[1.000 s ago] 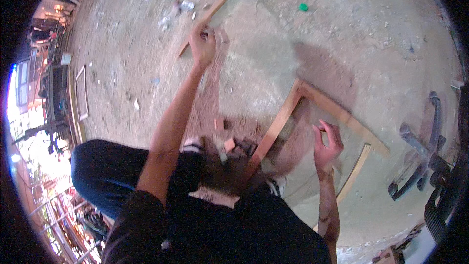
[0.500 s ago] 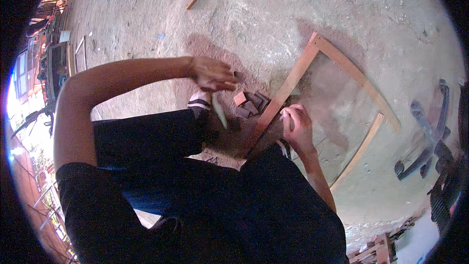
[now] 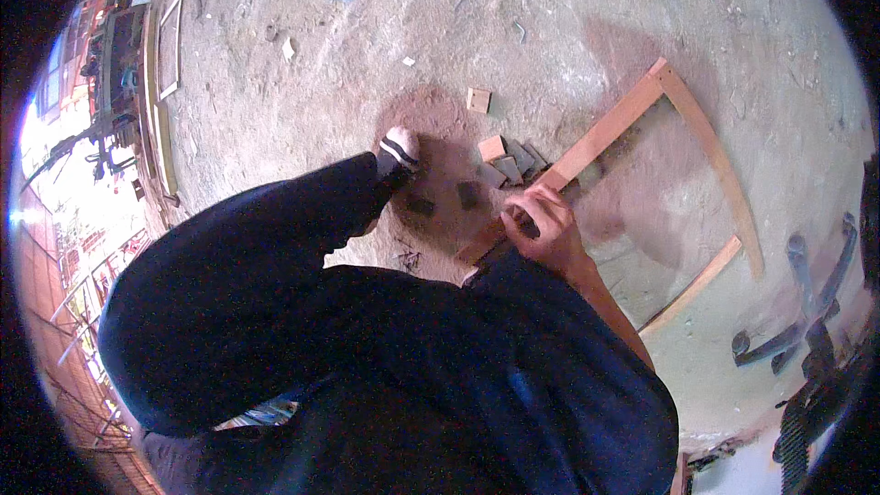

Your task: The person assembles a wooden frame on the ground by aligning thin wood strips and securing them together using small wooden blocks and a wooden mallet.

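My right hand [image 3: 543, 227] is curled, thumb and fingers forming a ring, over the lower part of a wooden frame's long strip [image 3: 610, 133]. Whatever it pinches is hidden, and I cannot tell whether it grips the strip. From a joined corner [image 3: 662, 73] a second strip [image 3: 720, 160] runs away to the right. Just left of the frame sits a small pile of wooden blocks [image 3: 506, 165], one lighter than the others. A single pale block [image 3: 478, 100] with small dark spots lies beyond the pile. My left hand is out of view.
My foot in a striped sock [image 3: 400, 145] is left of the blocks. Another wooden strip [image 3: 692, 284] lies near the frame's right end. At the right is a dark metal base with several legs [image 3: 807, 289]. Small scraps dot the rough floor, and clutter fills the left edge.
My left hand has left the view, and a pale elongated thing below it is gone too. My right hand has moved from beside the frame's strip to over it. The view has shifted.
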A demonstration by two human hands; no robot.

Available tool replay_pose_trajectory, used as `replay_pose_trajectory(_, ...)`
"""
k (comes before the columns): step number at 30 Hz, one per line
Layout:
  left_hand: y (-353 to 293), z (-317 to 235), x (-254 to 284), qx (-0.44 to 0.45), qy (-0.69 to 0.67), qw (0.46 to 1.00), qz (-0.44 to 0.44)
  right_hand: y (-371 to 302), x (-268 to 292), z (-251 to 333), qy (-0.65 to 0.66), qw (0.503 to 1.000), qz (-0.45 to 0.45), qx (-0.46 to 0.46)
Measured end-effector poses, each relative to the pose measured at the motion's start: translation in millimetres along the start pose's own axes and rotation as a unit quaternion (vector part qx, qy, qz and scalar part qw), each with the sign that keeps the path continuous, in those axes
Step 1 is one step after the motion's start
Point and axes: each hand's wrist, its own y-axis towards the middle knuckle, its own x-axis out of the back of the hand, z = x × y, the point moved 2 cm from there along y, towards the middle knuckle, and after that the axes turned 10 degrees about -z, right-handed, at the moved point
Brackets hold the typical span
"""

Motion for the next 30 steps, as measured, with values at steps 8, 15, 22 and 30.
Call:
replay_pose_trajectory(8, 209, -91, -209, 0.248, -0.146, 0.947, -0.145, -8, 21, -7, -0.024, 0.999, -0.036, -0.005)
replay_pose_trajectory(15, 221, -86, -188, 0.242, -0.158, 0.938, -0.192, -95, 73, -6, -0.138, 0.978, -0.093, -0.129)
replay_pose_trajectory(22, 200, -60, -206, 0.213, -0.098, 0.956, -0.178, -151, 80, 7, -0.144, 0.933, -0.237, -0.228)
replay_pose_trajectory(30, 223, -39, -186, 0.134, -0.031, 0.979, -0.152, -267, 82, 52, -0.175, 0.812, -0.411, -0.375)
